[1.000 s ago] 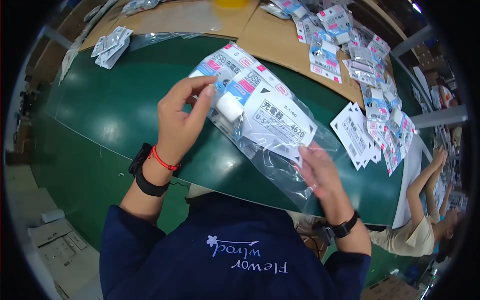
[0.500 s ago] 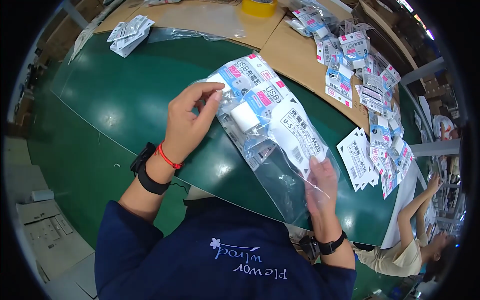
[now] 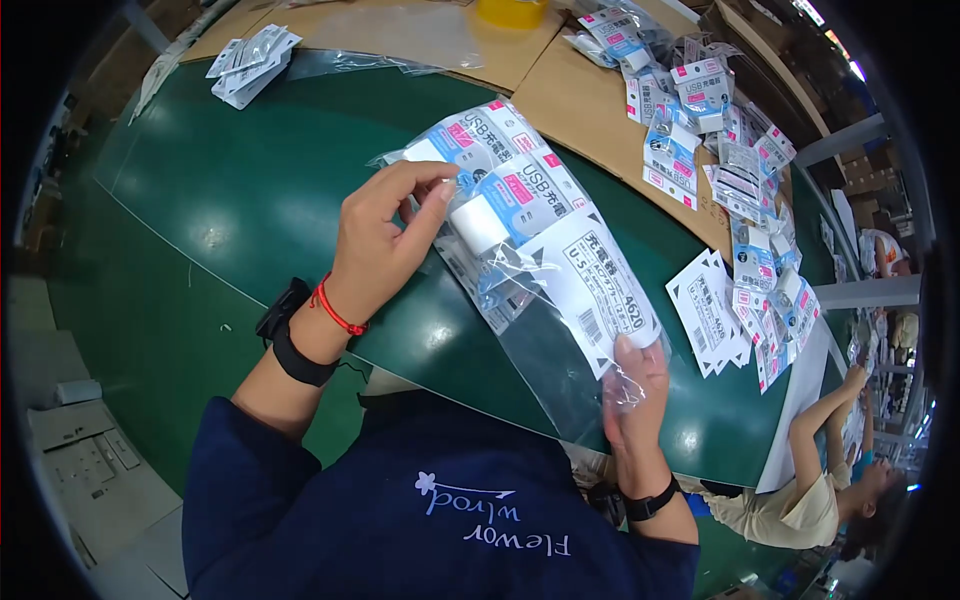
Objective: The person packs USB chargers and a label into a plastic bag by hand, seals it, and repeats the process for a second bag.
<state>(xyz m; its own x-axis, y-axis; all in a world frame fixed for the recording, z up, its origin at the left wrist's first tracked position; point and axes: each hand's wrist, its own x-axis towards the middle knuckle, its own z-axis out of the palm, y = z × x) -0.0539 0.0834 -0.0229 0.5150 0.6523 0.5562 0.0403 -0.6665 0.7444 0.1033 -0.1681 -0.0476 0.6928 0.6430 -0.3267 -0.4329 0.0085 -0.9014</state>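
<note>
A clear plastic bag [image 3: 545, 365] lies aslant over the green table, filled with several carded USB chargers [image 3: 480, 225] that have white plug blocks. At the bag's left side, my left hand [image 3: 390, 220] is closed, thumb and forefinger pinching the film beside the chargers. Over the lower chargers rests a white printed label card [image 3: 590, 285]. My right hand [image 3: 638, 390] grips that card's lower corner, thumb on top. Clear film covers part of this hand, which is in the bag's mouth; its other fingers are mostly hidden below.
Loose carded chargers [image 3: 740, 170] are heaped on cardboard [image 3: 580, 110] at the right. Nearer lies a stack of white label cards [image 3: 705, 310]. Packed cards [image 3: 250, 65] sit far left, a yellow tape roll [image 3: 510, 12] at the back. A co-worker [image 3: 815, 490] is at the right.
The label card has moved slightly down along the bag, with my right hand a little lower. My left hand keeps its pinch. The whole view has shifted slightly.
</note>
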